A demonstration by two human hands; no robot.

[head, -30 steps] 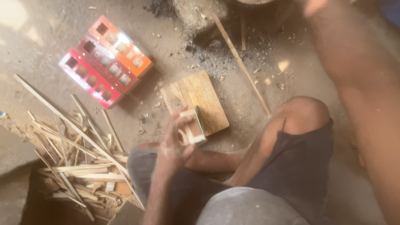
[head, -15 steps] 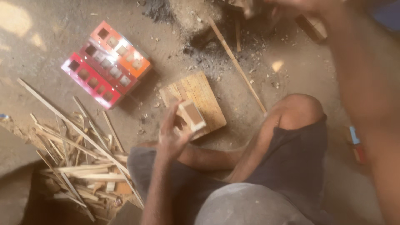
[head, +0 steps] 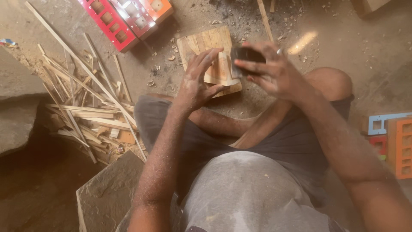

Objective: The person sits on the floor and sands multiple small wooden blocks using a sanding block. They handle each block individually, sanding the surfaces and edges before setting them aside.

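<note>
I sit cross-legged on a dirt floor. My left hand (head: 196,81) grips a small pale wooden piece (head: 221,73) by its left side, held up over a flat wooden board (head: 201,42) lying on the ground. My right hand (head: 274,71) is closed around a small dark block (head: 245,55), pressed against the upper right edge of the wooden piece. Both forearms are dusted with fine sawdust.
A heap of thin wooden slats and offcuts (head: 86,107) lies to my left. Red and orange frames with square holes (head: 128,15) lie at the top. Blue, red and orange frames (head: 392,137) stand at the right edge. A flat stone slab (head: 107,193) sits lower left.
My right hand, reaching away at the top before, has come down holding the dark block to the wooden piece. The view has moved closer over the board.
</note>
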